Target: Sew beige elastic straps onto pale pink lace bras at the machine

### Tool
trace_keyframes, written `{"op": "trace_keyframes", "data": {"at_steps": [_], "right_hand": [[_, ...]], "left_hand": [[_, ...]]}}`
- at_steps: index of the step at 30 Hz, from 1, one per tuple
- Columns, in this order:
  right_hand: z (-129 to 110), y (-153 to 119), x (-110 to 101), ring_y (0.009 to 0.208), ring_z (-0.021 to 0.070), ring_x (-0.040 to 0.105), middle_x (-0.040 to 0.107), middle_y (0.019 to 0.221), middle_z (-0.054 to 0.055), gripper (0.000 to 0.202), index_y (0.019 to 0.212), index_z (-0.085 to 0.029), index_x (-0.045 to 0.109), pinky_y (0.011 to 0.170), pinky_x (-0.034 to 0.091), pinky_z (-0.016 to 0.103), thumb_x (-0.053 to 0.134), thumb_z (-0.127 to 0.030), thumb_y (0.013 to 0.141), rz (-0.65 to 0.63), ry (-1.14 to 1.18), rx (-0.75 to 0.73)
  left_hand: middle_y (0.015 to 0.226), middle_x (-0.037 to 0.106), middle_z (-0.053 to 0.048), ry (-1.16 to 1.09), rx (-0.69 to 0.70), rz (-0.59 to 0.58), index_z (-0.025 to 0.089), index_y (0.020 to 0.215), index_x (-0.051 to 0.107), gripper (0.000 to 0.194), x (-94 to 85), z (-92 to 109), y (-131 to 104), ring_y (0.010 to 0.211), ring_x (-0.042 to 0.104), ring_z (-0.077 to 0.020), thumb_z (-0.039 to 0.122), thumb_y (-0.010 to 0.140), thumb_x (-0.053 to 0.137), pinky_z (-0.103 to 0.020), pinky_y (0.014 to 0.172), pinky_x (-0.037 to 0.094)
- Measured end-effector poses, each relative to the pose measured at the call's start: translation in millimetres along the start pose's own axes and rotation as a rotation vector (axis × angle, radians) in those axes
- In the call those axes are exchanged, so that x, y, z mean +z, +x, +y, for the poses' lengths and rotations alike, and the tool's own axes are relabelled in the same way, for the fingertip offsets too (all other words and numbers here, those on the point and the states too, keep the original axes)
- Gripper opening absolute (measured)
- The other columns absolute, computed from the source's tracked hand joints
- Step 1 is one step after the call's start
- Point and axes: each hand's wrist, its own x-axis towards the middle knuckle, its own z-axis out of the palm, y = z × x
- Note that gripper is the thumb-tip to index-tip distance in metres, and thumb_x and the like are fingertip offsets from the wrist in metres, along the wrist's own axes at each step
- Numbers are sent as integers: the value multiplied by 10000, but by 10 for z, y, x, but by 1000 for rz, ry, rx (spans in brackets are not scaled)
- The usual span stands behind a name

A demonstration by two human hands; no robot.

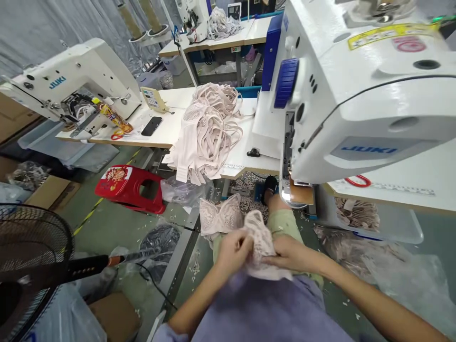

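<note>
Above my lap, my left hand [233,249] is closed in a pinch at the left edge of a pale pink lace bra [259,240]. Fingers of my right hand [290,254] are closed on the bra's right side, with the thumb lying across the fabric. The cloth between both hands is bunched and slightly blurred. Just beyond my left hand, a pair of beige lace bra cups [221,216] rests over my left thigh; whether these cups join the piece in my hands, I cannot tell.
A white sewing machine [356,104] stands close at the right, its needle area above my knee. A heap of pale pink bras [204,137] lies on the white table. Red scissors [358,181] lie right. A red stool [130,187] and fan [32,270] stand left.
</note>
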Motion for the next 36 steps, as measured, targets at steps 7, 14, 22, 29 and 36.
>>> {"op": "trace_keyframes", "data": {"at_steps": [7,14,22,29,36], "right_hand": [[-225,-1207,-640,746,185,656,712,830,43,521,1096,-186,717,667,464,258,395,-576,968,133,249,98],[384,-1126,-1498,827,227,660,731,922,91,215,937,-179,707,714,477,294,555,-327,911,710,-326,663],[800,-215,-2592,1097,267,621,641,1206,130,352,1160,-126,624,901,514,412,654,-370,909,932,-390,836],[761,-276,-2669,952,230,644,687,1000,114,358,963,-110,670,842,518,379,584,-457,935,1046,-233,699],[294,-673,-1795,506,130,524,617,669,16,537,1034,-172,601,460,400,238,445,-661,875,1107,386,219]], "left_hand": [[870,721,-85,-298,26,-227,143,935,698,507,731,501,570,852,669,-251,623,789,622,-325,741,520],[679,643,-54,-236,79,-328,188,711,621,507,752,641,835,703,607,-236,695,727,623,-328,680,482],[639,641,-53,-113,204,-303,164,648,620,588,818,784,607,634,583,-202,726,801,539,-293,593,459],[864,740,-89,-57,414,-142,155,1166,638,425,787,892,497,770,709,-207,491,924,548,-289,692,558],[816,709,-53,7,812,-55,169,1047,666,213,572,1363,407,738,671,-141,196,958,474,-216,693,511]]}}
